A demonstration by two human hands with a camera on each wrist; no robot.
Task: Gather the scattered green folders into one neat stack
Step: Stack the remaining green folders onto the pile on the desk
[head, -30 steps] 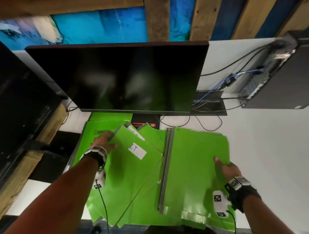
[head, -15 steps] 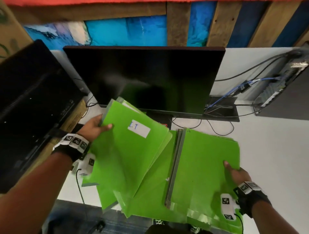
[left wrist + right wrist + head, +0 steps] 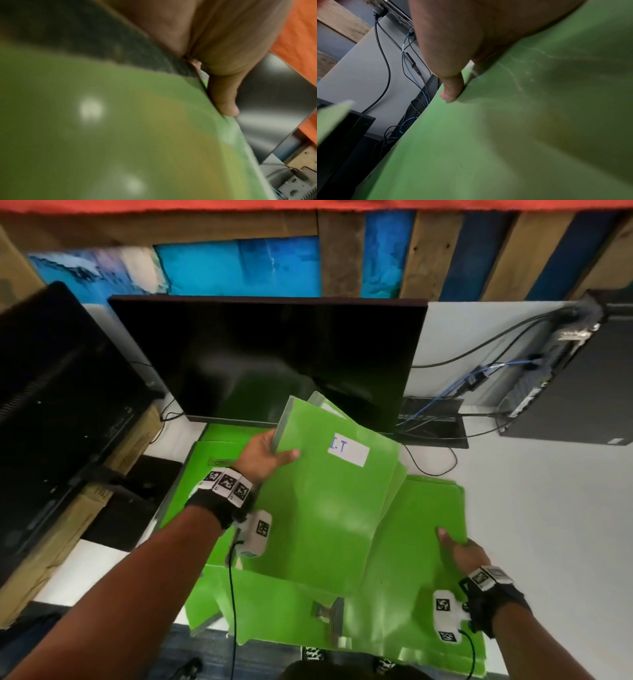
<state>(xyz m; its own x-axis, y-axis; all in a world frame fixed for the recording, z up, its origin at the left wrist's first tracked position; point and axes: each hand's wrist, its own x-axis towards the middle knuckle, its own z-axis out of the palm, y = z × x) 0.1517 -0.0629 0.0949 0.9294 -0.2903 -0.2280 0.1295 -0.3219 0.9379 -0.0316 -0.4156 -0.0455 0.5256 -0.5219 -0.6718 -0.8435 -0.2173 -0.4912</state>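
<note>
My left hand [image 3: 270, 453] grips a bundle of green folders [image 3: 325, 501] by its left edge, thumb on top, and holds it lifted and tilted in front of the monitor. The top folder carries a white label [image 3: 348, 453] marked "I.T". In the left wrist view the thumb [image 3: 223, 97] presses on the green cover [image 3: 120, 135]. My right hand [image 3: 457, 546] holds the right edge of another green folder stack [image 3: 418, 559], thumb on top; the right wrist view shows that thumb [image 3: 452, 88] on the green cover [image 3: 505, 135]. More green folders [image 3: 212, 453] lie flat on the desk under my left arm.
A black monitor [image 3: 274, 354] stands just behind the folders on the white desk [image 3: 548, 508]. A second dark screen [image 3: 58, 392] sits on a cardboard box at the left. Cables [image 3: 445, 412] run to a dark computer case [image 3: 582, 392] at the back right.
My left hand has lifted the labelled bundle off the desk and carried it to the right, partly over the right stack. The right hand has kept its hold on the right stack's edge.
</note>
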